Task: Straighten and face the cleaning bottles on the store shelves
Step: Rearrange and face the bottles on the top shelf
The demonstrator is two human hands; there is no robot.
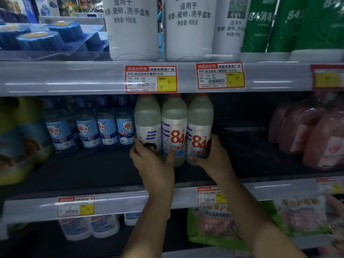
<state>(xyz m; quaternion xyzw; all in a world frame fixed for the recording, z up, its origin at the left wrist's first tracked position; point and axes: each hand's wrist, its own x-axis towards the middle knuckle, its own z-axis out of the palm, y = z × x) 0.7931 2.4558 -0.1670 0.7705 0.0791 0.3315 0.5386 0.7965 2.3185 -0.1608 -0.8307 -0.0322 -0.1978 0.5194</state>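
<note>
Three pale disinfectant bottles with red caps stand side by side on the middle shelf. The left bottle (148, 120) shows its side label, not the "84" front. The middle bottle (174, 127) and the right bottle (200, 125) show red "84" labels. My left hand (152, 161) grips the base of the left bottle, its thumb lying across the middle bottle. My right hand (214, 155) wraps the lower part of the right bottle from the right.
Blue bottles (89, 131) stand to the left, pink refill packs (312, 135) far right. A dark gap lies between the right bottle and the pink packs. White and green bottles (188, 28) fill the shelf above. The shelf rail (119, 203) crosses my forearms.
</note>
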